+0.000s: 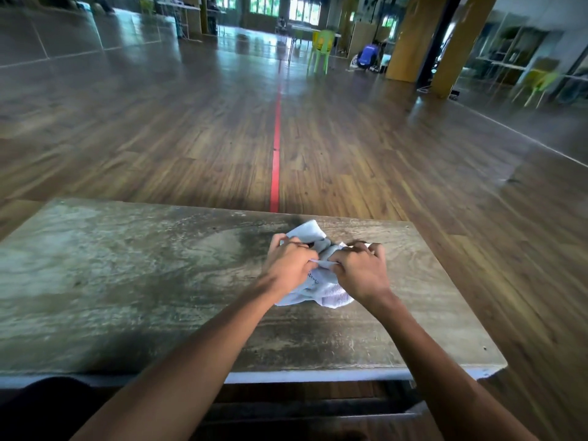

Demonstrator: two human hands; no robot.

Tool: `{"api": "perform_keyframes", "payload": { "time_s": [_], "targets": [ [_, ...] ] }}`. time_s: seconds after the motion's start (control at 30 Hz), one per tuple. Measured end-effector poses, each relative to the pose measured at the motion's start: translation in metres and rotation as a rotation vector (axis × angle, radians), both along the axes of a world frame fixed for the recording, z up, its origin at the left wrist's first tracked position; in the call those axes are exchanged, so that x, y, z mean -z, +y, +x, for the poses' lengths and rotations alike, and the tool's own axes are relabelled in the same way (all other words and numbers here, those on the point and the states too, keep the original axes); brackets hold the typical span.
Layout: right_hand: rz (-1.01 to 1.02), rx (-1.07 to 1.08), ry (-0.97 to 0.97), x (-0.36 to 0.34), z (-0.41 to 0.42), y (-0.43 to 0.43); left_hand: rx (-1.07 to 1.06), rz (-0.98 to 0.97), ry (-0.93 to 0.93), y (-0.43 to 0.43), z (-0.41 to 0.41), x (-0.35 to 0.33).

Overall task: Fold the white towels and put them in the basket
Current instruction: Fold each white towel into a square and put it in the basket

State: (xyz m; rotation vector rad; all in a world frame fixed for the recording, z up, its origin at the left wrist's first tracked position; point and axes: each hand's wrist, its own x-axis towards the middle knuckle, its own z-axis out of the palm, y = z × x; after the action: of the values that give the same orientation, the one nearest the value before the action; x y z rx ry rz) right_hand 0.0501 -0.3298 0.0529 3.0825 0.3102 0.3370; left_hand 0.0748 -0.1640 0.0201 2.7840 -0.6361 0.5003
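Observation:
A small white towel (324, 292) lies bunched on the right half of the worn wooden table (127, 281). My left hand (288, 265) and my right hand (361, 270) sit side by side on top of it, each with fingers closed on a pinch of the cloth. One corner of the towel sticks out beyond my left hand toward the table's far edge. Both hands hide the middle of the towel. No basket is in view.
The table's far edge runs just beyond the towel, and its right edge lies to the right of my right hand. Past it stretches wooden floor with a red line (276, 148). A green plastic chair (321, 50) and yellow pillars (410, 36) stand far off.

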Motion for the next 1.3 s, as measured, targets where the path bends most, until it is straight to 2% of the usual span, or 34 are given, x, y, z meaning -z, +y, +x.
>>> {"api": "perform_keyframes", "payload": {
  "time_s": [0.13, 0.23, 0.33, 0.8, 0.97, 1.17, 1.3],
  "targets": [
    [-0.183, -0.055, -0.004, -0.030, -0.011, -0.001, 0.039, 0.113, 0.041, 0.025, -0.004, -0.023],
    [-0.144, -0.069, -0.010, -0.065, -0.021, -0.007, 0.000, 0.252, 0.111, 0.055, -0.010, -0.056],
    [-0.055, -0.066, -0.037, -0.102, -0.029, -0.017, -0.084, 0.282, 0.135, 0.093, -0.016, -0.092],
    [0.009, -0.142, -0.262, -0.260, -0.034, 0.028, -0.275, 0.488, -0.225, 0.174, -0.068, -0.278],
    [0.088, -0.155, -0.290, -0.318, -0.037, 0.031, -0.234, 0.350, -0.243, 0.187, -0.078, -0.334],
    [0.090, -0.198, -0.394, -0.384, -0.051, 0.029, -0.166, 0.576, -0.253, 0.191, -0.084, -0.396],
    [0.052, -0.189, -0.437, -0.413, -0.062, 0.030, -0.162, 0.607, -0.266, 0.185, -0.091, -0.417]
  ]
}}
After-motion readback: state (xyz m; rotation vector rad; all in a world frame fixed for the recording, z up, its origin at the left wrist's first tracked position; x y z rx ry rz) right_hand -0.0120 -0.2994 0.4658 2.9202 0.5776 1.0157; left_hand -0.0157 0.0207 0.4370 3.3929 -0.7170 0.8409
